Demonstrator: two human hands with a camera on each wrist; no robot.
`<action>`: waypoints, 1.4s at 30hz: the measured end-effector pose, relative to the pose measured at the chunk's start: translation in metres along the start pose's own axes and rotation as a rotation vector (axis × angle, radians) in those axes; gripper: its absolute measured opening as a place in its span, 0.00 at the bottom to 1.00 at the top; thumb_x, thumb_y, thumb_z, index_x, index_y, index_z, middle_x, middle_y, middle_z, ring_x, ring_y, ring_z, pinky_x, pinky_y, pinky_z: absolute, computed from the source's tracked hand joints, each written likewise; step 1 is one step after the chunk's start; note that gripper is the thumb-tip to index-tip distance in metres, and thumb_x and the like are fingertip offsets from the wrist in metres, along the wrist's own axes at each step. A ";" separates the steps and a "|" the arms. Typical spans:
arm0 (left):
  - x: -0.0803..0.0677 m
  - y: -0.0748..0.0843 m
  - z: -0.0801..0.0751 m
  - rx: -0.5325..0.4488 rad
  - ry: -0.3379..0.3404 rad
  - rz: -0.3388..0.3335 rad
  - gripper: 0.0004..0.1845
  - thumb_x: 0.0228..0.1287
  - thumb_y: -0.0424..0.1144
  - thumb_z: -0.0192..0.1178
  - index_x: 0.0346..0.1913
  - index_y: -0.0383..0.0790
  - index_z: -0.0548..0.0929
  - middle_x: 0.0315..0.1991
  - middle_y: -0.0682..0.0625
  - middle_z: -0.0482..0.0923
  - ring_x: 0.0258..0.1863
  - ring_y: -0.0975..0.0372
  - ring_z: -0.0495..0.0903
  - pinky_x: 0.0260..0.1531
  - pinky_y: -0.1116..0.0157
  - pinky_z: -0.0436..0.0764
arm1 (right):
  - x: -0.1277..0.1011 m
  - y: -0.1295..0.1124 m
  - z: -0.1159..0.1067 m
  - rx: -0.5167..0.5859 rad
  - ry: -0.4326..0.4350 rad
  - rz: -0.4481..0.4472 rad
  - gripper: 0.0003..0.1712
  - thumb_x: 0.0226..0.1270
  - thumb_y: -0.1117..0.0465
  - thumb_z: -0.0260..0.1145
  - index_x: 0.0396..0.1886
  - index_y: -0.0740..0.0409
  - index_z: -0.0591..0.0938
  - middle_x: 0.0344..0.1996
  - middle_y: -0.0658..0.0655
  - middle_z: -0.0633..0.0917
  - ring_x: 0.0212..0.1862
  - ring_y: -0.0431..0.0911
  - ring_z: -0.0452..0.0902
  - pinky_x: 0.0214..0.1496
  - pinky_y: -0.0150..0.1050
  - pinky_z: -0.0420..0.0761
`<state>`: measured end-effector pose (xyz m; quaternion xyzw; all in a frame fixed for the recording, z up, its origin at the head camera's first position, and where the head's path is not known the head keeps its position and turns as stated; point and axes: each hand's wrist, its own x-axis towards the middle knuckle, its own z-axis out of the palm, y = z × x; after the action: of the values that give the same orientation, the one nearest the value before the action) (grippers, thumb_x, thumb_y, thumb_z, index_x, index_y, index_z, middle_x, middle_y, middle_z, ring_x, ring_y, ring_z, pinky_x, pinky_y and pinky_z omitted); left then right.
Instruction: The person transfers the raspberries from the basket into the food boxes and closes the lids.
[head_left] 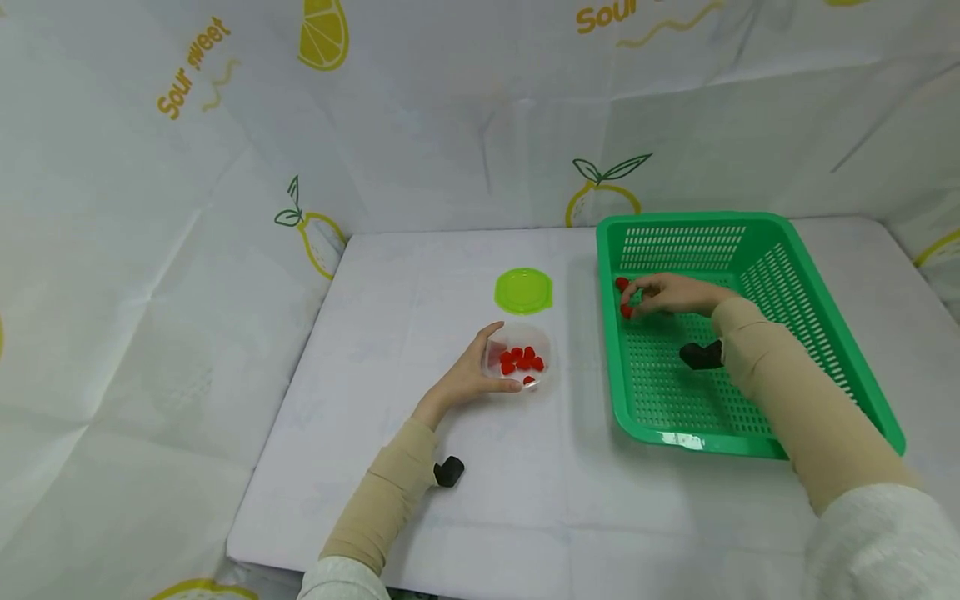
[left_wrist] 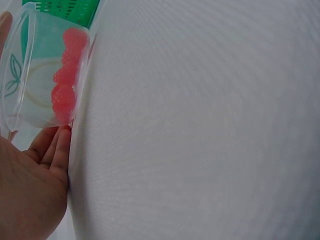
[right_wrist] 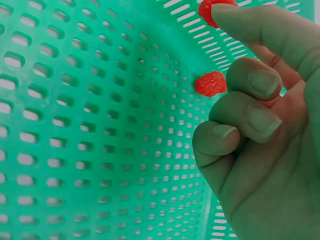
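Right hand (head_left: 675,295) inside basket's left edge (head_left: 611,342)

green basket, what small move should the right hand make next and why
Probably lift the red berry that the right hand seems to pinch out of the green basket toward the clear tub: the left hand holds that tub upright, similar berries already lie inside, and the lime-green lid lies beside it.

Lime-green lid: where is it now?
In the head view, the lime-green lid lies on the table near the middle, just beyond the clear cup and left of the green basket.
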<state>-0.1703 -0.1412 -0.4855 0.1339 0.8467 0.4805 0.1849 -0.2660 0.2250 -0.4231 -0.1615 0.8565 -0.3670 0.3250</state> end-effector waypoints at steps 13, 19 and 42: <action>-0.002 0.003 -0.001 0.002 -0.007 0.003 0.56 0.43 0.52 0.73 0.72 0.56 0.48 0.65 0.49 0.65 0.69 0.55 0.59 0.69 0.49 0.57 | -0.021 -0.036 -0.011 0.103 0.058 -0.112 0.22 0.65 0.54 0.61 0.56 0.57 0.73 0.24 0.53 0.71 0.28 0.47 0.60 0.33 0.43 0.67; -0.002 0.003 -0.002 0.004 -0.013 0.000 0.55 0.43 0.52 0.73 0.72 0.59 0.48 0.65 0.50 0.65 0.69 0.56 0.59 0.69 0.50 0.57 | -0.022 -0.064 -0.004 0.092 0.035 -0.181 0.18 0.65 0.53 0.61 0.52 0.54 0.75 0.22 0.50 0.69 0.28 0.45 0.63 0.35 0.40 0.70; -0.001 0.004 -0.003 0.002 -0.027 -0.013 0.54 0.43 0.54 0.72 0.71 0.62 0.48 0.67 0.52 0.62 0.69 0.59 0.58 0.69 0.49 0.58 | 0.027 -0.139 0.062 -0.042 -0.205 -0.373 0.12 0.64 0.62 0.59 0.47 0.52 0.77 0.21 0.51 0.68 0.24 0.46 0.62 0.31 0.35 0.67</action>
<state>-0.1705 -0.1421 -0.4809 0.1348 0.8455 0.4767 0.1994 -0.2389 0.0847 -0.3651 -0.3605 0.7817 -0.3844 0.3336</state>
